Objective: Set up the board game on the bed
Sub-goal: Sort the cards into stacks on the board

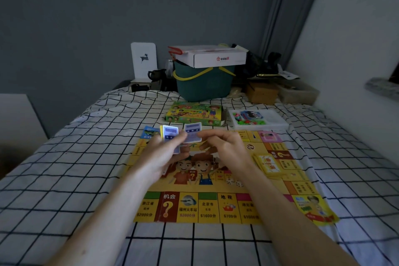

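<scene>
the small stack of blue cards sits upright in your left hand, fingers curled round its lower half, faces turned toward you. one single card stands just to the 3 o'clock side of the stack, pinched at its lower edge by your right hand, thumb and forefinger closed narrow on it. both long axes run 12 to 6, and the single card is touching or nearly touching the stack; you cannot tell which. both hands hover over the far half of the game board, so the right hand, already carrying the loose card, looks the nearer one for dealing it down or away.

the board lies flat on the bed, its long side running 9 to 3, its near edge toward you at 6 o'clock. a pile of yellow cards rests on the board at about 3 o'clock from your hands. two dice lie near the board's middle, under your right wrist.

beyond the board at 12 o'clock lies the green game box, with a white tray of pieces just beside it at 1 o'clock. further back stands a dark green basket with a white carton on top, against a grey wall.
</scene>
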